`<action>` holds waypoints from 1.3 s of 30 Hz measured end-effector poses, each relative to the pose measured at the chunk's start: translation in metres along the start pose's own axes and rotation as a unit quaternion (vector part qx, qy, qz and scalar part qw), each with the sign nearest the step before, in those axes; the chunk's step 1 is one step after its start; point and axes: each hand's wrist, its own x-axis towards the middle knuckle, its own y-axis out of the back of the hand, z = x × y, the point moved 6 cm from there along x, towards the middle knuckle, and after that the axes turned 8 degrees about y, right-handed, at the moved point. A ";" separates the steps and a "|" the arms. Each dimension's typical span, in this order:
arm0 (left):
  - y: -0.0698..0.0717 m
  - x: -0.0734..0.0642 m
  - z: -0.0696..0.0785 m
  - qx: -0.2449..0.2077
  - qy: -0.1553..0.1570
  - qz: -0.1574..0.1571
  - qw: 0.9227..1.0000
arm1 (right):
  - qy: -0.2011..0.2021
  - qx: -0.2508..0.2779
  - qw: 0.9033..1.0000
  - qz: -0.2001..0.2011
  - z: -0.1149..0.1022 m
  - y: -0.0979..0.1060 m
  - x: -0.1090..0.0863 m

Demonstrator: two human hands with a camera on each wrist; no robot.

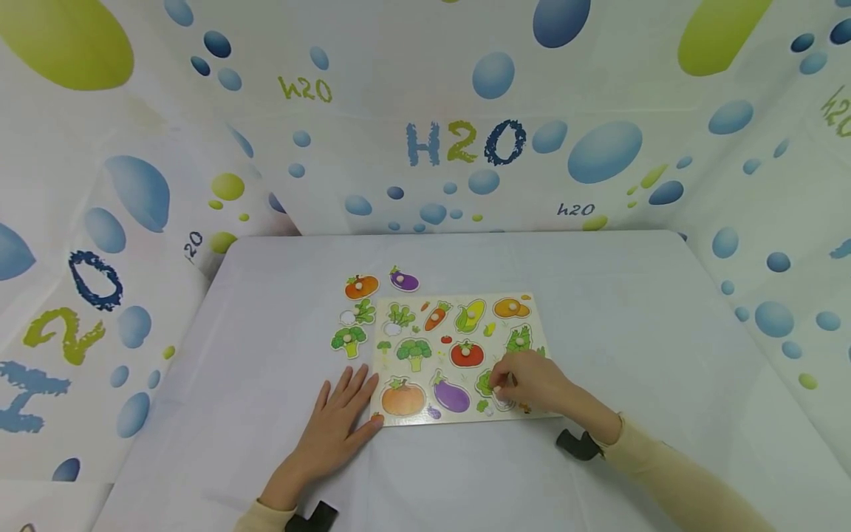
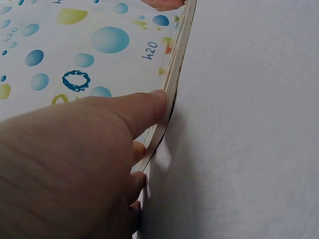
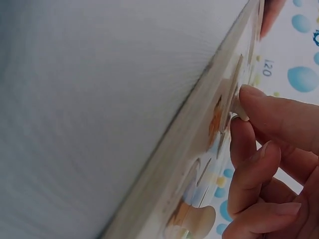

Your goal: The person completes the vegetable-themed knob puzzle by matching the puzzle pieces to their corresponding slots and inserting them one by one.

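we could lose the piece (image 1: 484,383) from the right hand (image 1: 532,380), whose finger and thumb pinch only its small knob (image 3: 240,108); it may tip at the lower right of the board (image 1: 493,341), though we cannot tell whether it is seated. the board could skid if the left hand (image 1: 339,421) lifts, since its spread, straight fingers grasp nothing and merely touch the left edge. around the upper left we count four loose: one pumpkin (image 1: 362,287), one eggplant (image 1: 405,281), one radish (image 1: 363,313), one broccoli (image 1: 349,341).
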 end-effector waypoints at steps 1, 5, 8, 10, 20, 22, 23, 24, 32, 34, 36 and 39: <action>0.000 0.000 0.000 0.000 -0.001 0.000 1.000 | -0.001 -0.002 1.000 0.001 0.000 0.000 0.000; -0.001 0.000 0.001 0.000 -0.001 -0.004 1.000 | 0.000 -0.008 1.000 0.005 0.001 -0.002 -0.001; -0.002 0.000 0.000 0.000 0.002 -0.008 1.000 | 0.003 -0.007 1.000 0.008 0.002 -0.003 -0.001; -0.002 0.000 0.000 0.000 0.003 -0.009 1.000 | 0.005 -0.005 1.000 0.011 0.001 -0.004 -0.001; 0.000 -0.002 0.004 -0.006 -0.020 0.014 1.000 | 0.035 0.027 0.999 0.018 0.012 0.003 -0.012; 0.001 -0.002 0.004 -0.007 -0.023 0.016 1.000 | 0.048 0.043 0.998 0.030 0.018 0.011 -0.019; 0.002 -0.002 0.005 -0.006 -0.024 0.016 1.000 | 0.053 0.051 0.997 0.036 0.020 0.016 -0.022; 0.003 -0.002 0.005 -0.005 -0.023 0.016 1.000 | 0.056 0.055 0.996 0.041 0.023 0.021 -0.027; 0.002 -0.001 0.004 0.005 -0.008 0.001 1.000 | 0.043 0.026 0.998 0.038 0.059 0.034 -0.061; 0.001 -0.001 0.002 0.005 -0.006 0.000 1.000 | 0.045 0.020 0.998 0.031 0.066 0.032 -0.066; 0.000 -0.001 0.000 0.005 -0.005 -0.001 1.000 | 0.042 0.018 0.999 0.022 0.073 0.030 -0.069; -0.002 0.000 -0.001 0.003 -0.009 0.002 1.000 | 0.032 0.013 0.999 0.008 0.082 0.027 -0.071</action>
